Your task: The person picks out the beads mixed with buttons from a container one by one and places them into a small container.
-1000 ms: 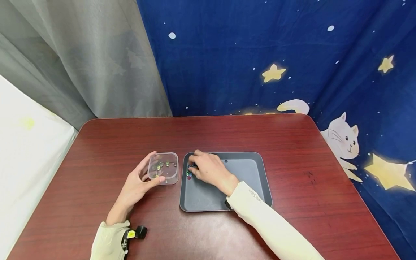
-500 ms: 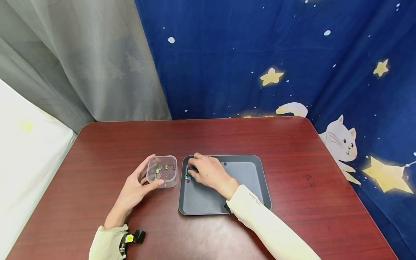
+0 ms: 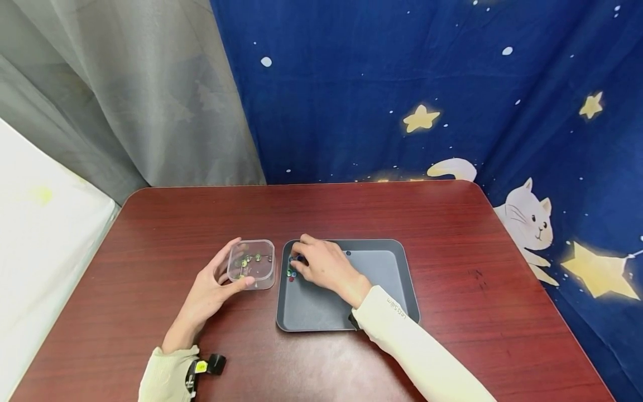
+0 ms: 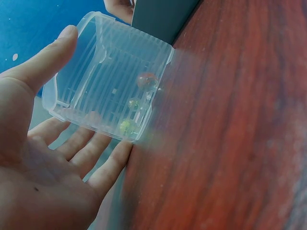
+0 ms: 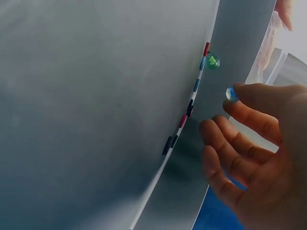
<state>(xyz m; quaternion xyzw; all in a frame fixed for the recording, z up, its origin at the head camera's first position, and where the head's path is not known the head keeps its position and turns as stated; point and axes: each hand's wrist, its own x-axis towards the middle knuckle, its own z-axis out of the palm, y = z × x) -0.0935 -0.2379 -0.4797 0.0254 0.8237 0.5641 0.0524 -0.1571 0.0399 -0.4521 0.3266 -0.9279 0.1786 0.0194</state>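
My left hand holds a clear plastic box at its left side, thumb on the near rim and fingers around the far side. Several glass marbles lie inside, among them a yellow-green marble. Over the left end of the grey tray, my right hand pinches a clear and blue marble between thumb and index finger. A green marble sits at that side of the tray. Beside it runs a line of small flat coloured pieces, including a red piece, partly hidden by the hand in the head view.
A small dark round piece lies near the tray's far edge. Box and tray stand side by side on a reddish-brown table, with a narrow gap between them. Behind the table hang a grey curtain and a blue star-patterned curtain.
The head view has shifted slightly. Both hands, the box and the tray keep nearly the same places, with only small movement in the right fingers.
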